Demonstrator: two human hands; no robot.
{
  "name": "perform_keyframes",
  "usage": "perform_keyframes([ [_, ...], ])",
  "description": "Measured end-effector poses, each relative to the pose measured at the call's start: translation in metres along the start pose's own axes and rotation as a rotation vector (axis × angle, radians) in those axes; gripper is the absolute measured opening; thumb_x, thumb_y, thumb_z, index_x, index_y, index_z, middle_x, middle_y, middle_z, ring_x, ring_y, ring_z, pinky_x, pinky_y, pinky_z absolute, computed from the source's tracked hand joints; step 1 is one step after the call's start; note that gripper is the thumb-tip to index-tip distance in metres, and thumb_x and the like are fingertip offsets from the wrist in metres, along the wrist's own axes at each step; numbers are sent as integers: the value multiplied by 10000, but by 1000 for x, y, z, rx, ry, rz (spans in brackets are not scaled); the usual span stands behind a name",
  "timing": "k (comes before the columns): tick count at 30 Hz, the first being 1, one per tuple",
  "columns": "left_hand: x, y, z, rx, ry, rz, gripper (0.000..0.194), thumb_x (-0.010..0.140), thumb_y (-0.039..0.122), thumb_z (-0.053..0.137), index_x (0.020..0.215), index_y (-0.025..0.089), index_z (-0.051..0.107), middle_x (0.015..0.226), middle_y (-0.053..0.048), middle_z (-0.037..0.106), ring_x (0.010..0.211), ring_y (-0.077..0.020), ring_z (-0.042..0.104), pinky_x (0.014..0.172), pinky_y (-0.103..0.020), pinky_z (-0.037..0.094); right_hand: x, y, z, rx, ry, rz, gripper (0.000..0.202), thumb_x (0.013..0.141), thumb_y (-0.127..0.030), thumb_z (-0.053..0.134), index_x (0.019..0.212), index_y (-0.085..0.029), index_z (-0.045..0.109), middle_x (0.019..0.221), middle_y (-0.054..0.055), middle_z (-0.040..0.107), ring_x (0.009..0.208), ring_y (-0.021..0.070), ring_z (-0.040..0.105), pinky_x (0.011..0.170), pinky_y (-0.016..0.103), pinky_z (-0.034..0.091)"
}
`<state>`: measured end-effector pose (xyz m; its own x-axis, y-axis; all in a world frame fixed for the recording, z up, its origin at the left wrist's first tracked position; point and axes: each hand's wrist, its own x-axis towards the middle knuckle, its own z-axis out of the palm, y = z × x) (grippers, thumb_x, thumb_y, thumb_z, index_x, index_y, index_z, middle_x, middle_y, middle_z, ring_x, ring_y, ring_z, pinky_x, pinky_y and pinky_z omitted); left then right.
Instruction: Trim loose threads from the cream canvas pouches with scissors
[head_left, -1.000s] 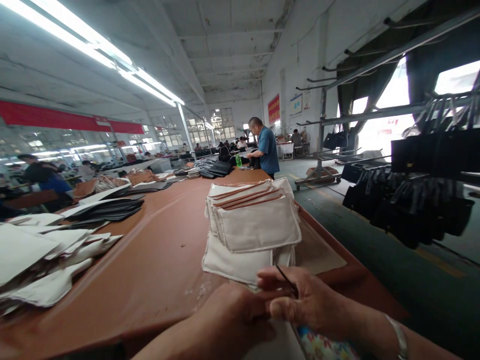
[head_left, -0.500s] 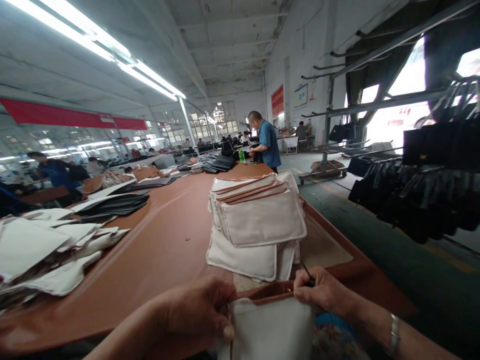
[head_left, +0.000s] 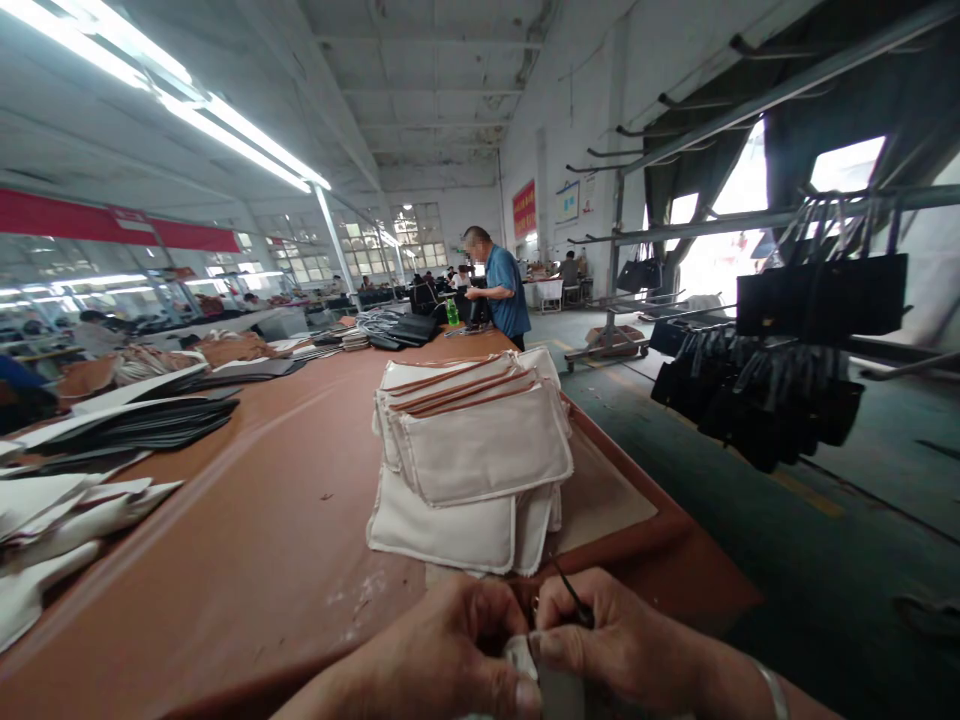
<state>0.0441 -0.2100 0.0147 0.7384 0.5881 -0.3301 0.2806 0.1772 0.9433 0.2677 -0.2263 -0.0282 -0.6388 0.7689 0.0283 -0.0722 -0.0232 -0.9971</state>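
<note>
A small white fabric piece (head_left: 529, 668) is pinched between the left hand (head_left: 442, 655) and the right hand (head_left: 615, 640) at the near edge of the brown surface (head_left: 262, 540); both grips are closed on it. A thin dark tool (head_left: 574, 598) is also held in the right hand. A stack of white pouches (head_left: 472, 460) is seen just beyond.

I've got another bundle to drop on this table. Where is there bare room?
The brown table is bare in a wide strip between the stack of cream pouches and the white fabric pieces and dark pieces along the far side. A smaller bare patch lies right of the stack, by the table edge. The near edge is crowded by both hands.
</note>
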Motion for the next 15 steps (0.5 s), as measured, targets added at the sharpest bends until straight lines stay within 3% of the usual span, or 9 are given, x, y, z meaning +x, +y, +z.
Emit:
perform_keyframes([
  [3, 5, -3, 4, 35, 87, 0, 454, 692, 532, 835, 745, 134, 623, 655, 29, 498, 574, -86, 355, 511, -234, 229, -3, 7, -1, 30, 41, 21, 385, 872, -487, 727, 806, -131, 596, 663, -41, 471, 561, 70, 359, 496, 184, 285],
  [8, 9, -1, 9, -26, 60, -32, 439, 709, 510, 817, 714, 118, 620, 627, 23, 479, 570, -88, 354, 526, -243, 232, -6, 10, -1, 140, 55, 87, 421, 813, -529, 756, 786, -151, 571, 557, -71, 445, 456, 57, 334, 435, 182, 260],
  [11, 10, 1, 12, -62, 94, -63, 358, 697, 417, 815, 683, 113, 627, 610, 19, 501, 562, -90, 370, 535, -241, 244, -6, 12, -1, 153, 73, 105, 476, 796, -596, 736, 782, -157, 555, 526, -79, 425, 426, 57, 316, 416, 187, 253],
  [15, 13, 4, 15, -46, 108, -70, 298, 721, 361, 765, 661, 122, 599, 615, 23, 475, 572, -90, 340, 539, -256, 213, -6, 7, 1, -11, 145, 60, 482, 806, -622, 689, 828, -159, 556, 601, -56, 461, 517, 84, 367, 473, 202, 288],
])
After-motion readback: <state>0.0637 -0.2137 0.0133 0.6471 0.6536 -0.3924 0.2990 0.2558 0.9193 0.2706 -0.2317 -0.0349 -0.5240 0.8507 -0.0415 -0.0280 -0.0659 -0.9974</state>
